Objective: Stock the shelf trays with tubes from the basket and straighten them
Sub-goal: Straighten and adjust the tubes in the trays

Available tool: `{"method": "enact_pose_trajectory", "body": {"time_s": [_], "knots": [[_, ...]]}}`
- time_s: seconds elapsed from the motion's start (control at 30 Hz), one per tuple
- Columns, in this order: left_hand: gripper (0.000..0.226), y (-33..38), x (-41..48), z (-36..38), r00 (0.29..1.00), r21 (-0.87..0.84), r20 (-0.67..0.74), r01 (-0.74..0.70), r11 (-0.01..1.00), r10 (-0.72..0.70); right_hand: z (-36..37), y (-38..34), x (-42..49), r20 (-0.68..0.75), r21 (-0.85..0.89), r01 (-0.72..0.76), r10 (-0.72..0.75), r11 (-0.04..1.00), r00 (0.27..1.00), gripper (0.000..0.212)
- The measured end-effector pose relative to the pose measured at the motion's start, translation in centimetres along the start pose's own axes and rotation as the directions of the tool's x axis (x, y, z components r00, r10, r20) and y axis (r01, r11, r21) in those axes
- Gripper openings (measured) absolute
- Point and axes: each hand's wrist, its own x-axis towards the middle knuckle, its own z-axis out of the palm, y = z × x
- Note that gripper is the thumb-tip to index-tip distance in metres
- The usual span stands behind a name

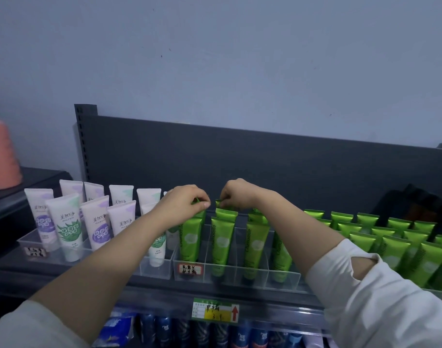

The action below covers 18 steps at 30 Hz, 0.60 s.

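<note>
On green tubes [221, 237]: left hand [187, 200], right hand [236, 193]

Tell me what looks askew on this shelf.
The white tubes in the left tray lean at mixed angles rather than standing in line. The green tubes that the left hand and right hand pinch stand straighter. Nothing looks spilled.

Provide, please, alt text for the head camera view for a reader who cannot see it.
A person's left hand and right hand each pinch the top of an upright green tube in a divided clear tray on a dark shelf. White tubes stand in a tray to the left; more green tubes fill the right.
</note>
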Motion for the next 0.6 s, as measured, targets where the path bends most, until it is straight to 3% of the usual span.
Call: {"method": "enact_pose_trajectory", "body": {"time_s": [0.3,0.37,0.43,0.5,0.6], "knots": [[0.013,-0.3,-1.5,-0.9,0.998,-0.096,-0.068,-0.011,0.995,0.004,-0.2,-0.3,-0.3,0.015,0.02,-0.033,0.032,0.999,0.999,0.027],[0.006,-0.4,-2.1,-1.2,0.995,-0.091,-0.095,-0.018,0.996,0.009,-0.6,-0.7,-0.4,-0.023,0.014,-0.025,0.025,1.0,0.999,0.026],[0.015,-0.5,-2.8,-1.6,0.993,-0.091,-0.118,-0.026,0.995,0.015,-1.2,-1.2,-0.6,-0.105,0.018,0.001,0.0,1.0,0.994,0.023],[0.018,-0.5,-3.4,-1.8,0.995,-0.107,-0.094,-0.027,0.994,0.017,-1.5,-2.1,-0.5,-0.153,0.041,0.043,-0.036,0.998,0.988,0.02],[0.006,-0.5,-4.2,-1.8,1.0,-0.138,0.006,0.006,0.99,-0.006,-1.5,-3.9,-0.2,-0.077,0.062,0.095,-0.09,0.994,0.993,0.02]]}}
